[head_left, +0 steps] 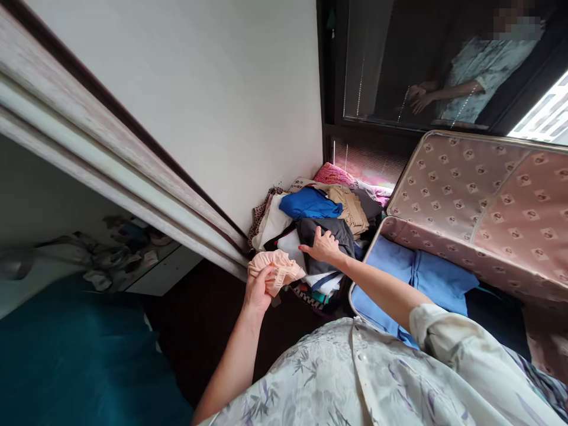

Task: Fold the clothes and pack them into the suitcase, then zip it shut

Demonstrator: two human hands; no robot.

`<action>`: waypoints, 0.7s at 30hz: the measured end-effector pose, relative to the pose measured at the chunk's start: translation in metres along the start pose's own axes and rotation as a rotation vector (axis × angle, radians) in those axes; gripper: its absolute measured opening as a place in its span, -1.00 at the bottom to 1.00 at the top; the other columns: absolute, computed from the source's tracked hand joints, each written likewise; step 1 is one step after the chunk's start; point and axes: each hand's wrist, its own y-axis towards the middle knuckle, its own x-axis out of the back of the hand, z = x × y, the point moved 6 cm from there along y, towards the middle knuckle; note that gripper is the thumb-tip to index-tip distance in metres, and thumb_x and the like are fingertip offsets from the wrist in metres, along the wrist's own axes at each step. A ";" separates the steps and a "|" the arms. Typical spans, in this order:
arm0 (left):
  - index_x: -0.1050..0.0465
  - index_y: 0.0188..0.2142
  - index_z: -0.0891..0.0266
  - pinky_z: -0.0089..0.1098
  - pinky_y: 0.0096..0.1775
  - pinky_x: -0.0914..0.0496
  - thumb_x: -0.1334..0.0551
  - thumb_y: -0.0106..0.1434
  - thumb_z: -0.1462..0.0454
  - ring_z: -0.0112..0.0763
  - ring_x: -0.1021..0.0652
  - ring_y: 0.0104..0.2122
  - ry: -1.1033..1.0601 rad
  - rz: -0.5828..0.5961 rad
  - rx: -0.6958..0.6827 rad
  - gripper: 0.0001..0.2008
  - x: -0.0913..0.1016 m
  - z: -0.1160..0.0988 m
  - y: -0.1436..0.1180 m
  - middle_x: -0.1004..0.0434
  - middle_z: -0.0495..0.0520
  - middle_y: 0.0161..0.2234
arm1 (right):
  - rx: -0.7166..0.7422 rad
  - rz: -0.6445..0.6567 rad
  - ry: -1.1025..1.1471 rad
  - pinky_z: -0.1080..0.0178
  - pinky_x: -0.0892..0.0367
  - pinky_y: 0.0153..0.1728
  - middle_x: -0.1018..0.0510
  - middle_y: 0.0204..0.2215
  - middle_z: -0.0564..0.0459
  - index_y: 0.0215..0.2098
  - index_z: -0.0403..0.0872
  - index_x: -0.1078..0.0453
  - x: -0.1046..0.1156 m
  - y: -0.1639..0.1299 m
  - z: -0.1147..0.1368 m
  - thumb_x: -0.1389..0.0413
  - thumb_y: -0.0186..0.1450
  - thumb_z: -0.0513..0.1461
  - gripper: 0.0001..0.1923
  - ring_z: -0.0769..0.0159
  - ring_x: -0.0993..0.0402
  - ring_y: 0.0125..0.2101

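Observation:
Pinched in my left hand [260, 288] is a small peach-pink garment [277, 267] with gathered, elastic-looking edges. Its exact kind does not show. My right hand [323, 245] reaches over the clothes pile with its fingers apart and nothing in them. Just under it lies a dark grey folded garment [344, 229]; whether the fingertips touch it, I cannot tell. Around that in the pile are a blue garment [310, 203], a tan garment [348, 207], a white garment [271, 225] and a white-and-navy piece [326, 281].
At the right an open suitcase [461, 183] with a pink patterned lining holds folded blue clothing [399, 260]. A pale wall [248, 106] and a sliding-door frame [133, 171] stand at the left. Beyond them is a teal-covered bed [80, 355]. A dark window [381, 65] reflects a person.

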 end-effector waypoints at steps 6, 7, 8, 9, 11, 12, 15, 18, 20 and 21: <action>-0.49 -0.17 0.29 -0.32 -0.29 -0.58 -0.44 -0.05 0.34 -0.31 -0.67 -0.39 -0.014 0.027 0.074 -0.59 0.005 -0.004 0.014 -0.67 0.05 -0.33 | -0.084 0.189 -0.180 -0.24 -0.25 0.08 -0.07 0.33 -0.78 0.55 -0.21 0.40 -0.033 0.030 0.021 -0.38 0.13 0.09 0.38 -0.55 -0.15 0.31; -0.49 -0.17 0.29 -0.32 -0.29 -0.58 -0.44 -0.06 0.34 -0.30 -0.67 -0.38 -0.011 0.033 0.085 -0.59 0.006 -0.005 0.015 -0.67 0.06 -0.33 | -0.073 0.193 -0.162 -0.21 -0.27 0.09 -0.13 0.31 -0.75 0.56 -0.20 0.39 -0.033 0.033 0.018 -0.39 0.14 0.03 0.35 -0.50 -0.20 0.30; -0.50 -0.17 0.29 -0.33 -0.29 -0.57 -0.45 -0.07 0.34 -0.30 -0.67 -0.38 -0.009 0.037 0.093 -0.59 0.007 -0.006 0.018 -0.67 0.07 -0.32 | -0.062 0.190 -0.139 -0.17 -0.29 0.09 -0.20 0.29 -0.71 0.56 -0.20 0.37 -0.032 0.034 0.015 -0.38 0.15 -0.05 0.32 -0.44 -0.25 0.28; -0.50 -0.18 0.30 -0.33 -0.29 -0.57 -0.45 -0.08 0.34 -0.30 -0.67 -0.38 -0.007 0.043 0.097 -0.58 0.007 -0.007 0.020 -0.67 0.07 -0.32 | -0.056 0.179 -0.116 -0.13 -0.31 0.09 -0.25 0.27 -0.67 0.56 -0.19 0.35 -0.028 0.035 0.011 -0.37 0.14 -0.13 0.29 -0.40 -0.29 0.27; -0.50 -0.19 0.30 -0.34 -0.30 -0.56 -0.47 -0.10 0.32 -0.29 -0.67 -0.38 -0.006 0.059 0.091 -0.58 0.005 -0.009 0.025 -0.67 0.07 -0.32 | -0.060 0.137 -0.082 -0.09 -0.33 0.09 -0.33 0.23 -0.60 0.55 -0.20 0.31 -0.019 0.036 0.003 -0.32 0.13 -0.26 0.22 -0.32 -0.37 0.23; -0.51 -0.19 0.30 -0.34 -0.31 -0.56 -0.47 -0.11 0.32 -0.29 -0.67 -0.38 -0.006 0.067 0.081 -0.57 0.003 -0.011 0.027 -0.67 0.07 -0.32 | -0.063 0.116 -0.070 -0.07 -0.35 0.08 -0.38 0.20 -0.56 0.55 -0.20 0.28 -0.014 0.037 0.000 -0.29 0.13 -0.30 0.19 -0.27 -0.42 0.19; -0.53 -0.19 0.30 -0.36 -0.31 -0.55 -0.50 -0.14 0.28 -0.28 -0.67 -0.36 -0.018 0.091 0.025 -0.54 -0.007 -0.020 0.033 -0.68 0.07 -0.31 | -0.070 0.065 -0.033 0.00 -0.42 0.00 -0.52 0.07 -0.37 0.49 -0.13 0.05 0.005 0.036 -0.011 -0.20 0.13 -0.33 0.00 -0.12 -0.55 0.05; -0.54 -0.15 0.31 -0.33 -0.26 -0.56 -0.51 -0.16 0.27 -0.26 -0.67 -0.32 -0.036 0.137 -0.024 -0.49 -0.021 -0.032 0.035 -0.68 0.09 -0.27 | -0.066 -0.066 0.081 0.05 -0.43 0.00 -0.56 0.03 -0.23 0.36 -0.07 -0.20 0.039 0.029 -0.037 -0.15 0.11 -0.32 -0.18 -0.02 -0.54 0.03; -0.55 -0.15 0.32 -0.31 -0.21 -0.57 -0.51 -0.14 0.26 -0.24 -0.68 -0.28 -0.048 0.154 -0.043 -0.49 -0.030 -0.039 0.037 -0.69 0.10 -0.25 | -0.011 -0.216 0.355 0.09 -0.44 -0.02 -0.60 -0.04 -0.13 0.25 -0.08 -0.31 0.071 0.017 -0.066 -0.15 0.05 -0.28 -0.25 0.04 -0.53 -0.02; -0.55 -0.16 0.31 -0.31 -0.19 -0.57 -0.50 -0.13 0.27 -0.23 -0.68 -0.27 -0.053 0.151 -0.050 -0.52 -0.034 -0.041 0.038 -0.69 0.10 -0.25 | 0.023 -0.276 0.548 0.11 -0.45 -0.07 -0.61 -0.11 -0.06 0.19 -0.08 -0.35 0.087 0.008 -0.086 -0.15 0.02 -0.26 -0.28 0.08 -0.54 -0.09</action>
